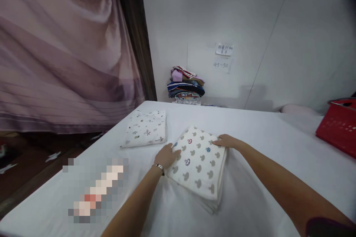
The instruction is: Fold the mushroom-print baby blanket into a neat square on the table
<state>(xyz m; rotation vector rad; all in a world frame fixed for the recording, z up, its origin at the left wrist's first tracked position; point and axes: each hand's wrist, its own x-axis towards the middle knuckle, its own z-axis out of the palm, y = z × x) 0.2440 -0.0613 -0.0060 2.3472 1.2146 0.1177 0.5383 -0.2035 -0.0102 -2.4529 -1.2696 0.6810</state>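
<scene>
A folded white cloth point(197, 159) printed with grey mushrooms, a few of them coloured, lies on the white-covered table in front of me. My left hand point(167, 155), with a metal bracelet at the wrist, grips its left edge with the thumb on top. At the far right corner, my right hand point(227, 141) is closed on the cloth's edge, some fingers hidden. Several layers show along the near right side. Just beyond my left hand lies a second folded white cloth point(146, 127) with a small scattered print, touched by neither hand.
The table point(250, 129) has a white cover. A pixelated, unreadable patch covers something on its left. Behind it rises a stack of folded fabrics point(185, 85) by the wall, under paper notes point(224, 49). A red basket point(338, 127) stands right; a pink curtain point(63, 44) hangs left.
</scene>
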